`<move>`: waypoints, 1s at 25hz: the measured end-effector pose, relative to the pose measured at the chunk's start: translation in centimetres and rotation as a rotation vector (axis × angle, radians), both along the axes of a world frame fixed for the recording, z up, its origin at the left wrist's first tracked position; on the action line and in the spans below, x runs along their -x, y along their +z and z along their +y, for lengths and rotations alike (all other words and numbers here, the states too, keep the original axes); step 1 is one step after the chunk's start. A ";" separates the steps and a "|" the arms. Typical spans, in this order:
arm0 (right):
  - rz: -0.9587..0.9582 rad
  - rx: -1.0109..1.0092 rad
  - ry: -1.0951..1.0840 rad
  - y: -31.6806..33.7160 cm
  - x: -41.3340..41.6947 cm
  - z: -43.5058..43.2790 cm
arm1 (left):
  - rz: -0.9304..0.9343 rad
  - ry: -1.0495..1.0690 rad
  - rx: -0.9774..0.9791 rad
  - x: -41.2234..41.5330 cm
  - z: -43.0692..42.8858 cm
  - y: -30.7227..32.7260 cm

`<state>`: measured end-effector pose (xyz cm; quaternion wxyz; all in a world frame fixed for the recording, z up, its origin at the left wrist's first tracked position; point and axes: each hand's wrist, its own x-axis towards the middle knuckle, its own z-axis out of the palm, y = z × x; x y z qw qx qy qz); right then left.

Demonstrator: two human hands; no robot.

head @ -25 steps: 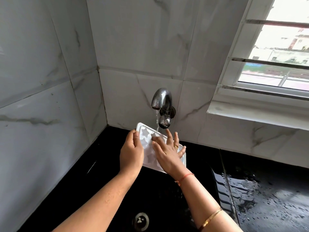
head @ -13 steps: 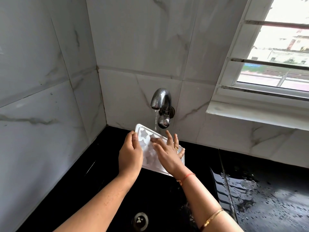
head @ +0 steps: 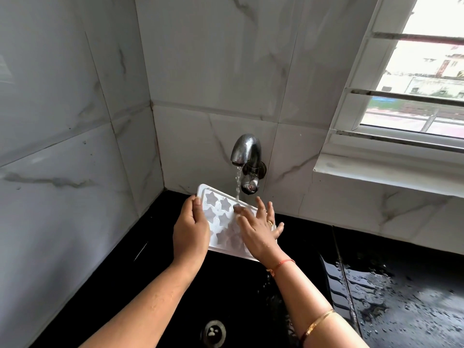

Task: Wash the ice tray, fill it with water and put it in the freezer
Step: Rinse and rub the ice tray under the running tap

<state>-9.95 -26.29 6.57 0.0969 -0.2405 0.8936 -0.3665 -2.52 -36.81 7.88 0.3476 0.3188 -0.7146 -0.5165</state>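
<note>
Your left hand point(head: 190, 229) clamps the tray point(head: 221, 222) by its left edge, thumb on top, over the sink point(head: 238, 297), under the running tap point(head: 244, 149). Your right hand point(head: 258, 229) lies flat on it, fingers spread.

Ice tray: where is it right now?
The ice tray is centre of the head view, under the running tap, above the black sink. The left hand grips its left edge; the right hand rests on it.
</note>
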 end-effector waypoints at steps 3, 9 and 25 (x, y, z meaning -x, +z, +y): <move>0.029 -0.032 -0.009 0.1 -0.1 0.1 | 0.009 0.019 -0.003 0.0 -0.3 0.1; 0.036 -0.010 -0.009 0.2 0.3 0.2 | 0.025 0.018 -0.003 0.3 0.0 0.4; -0.030 -0.011 0.014 -0.1 -0.3 -0.2 | -0.005 0.026 -0.001 -0.2 -0.2 0.1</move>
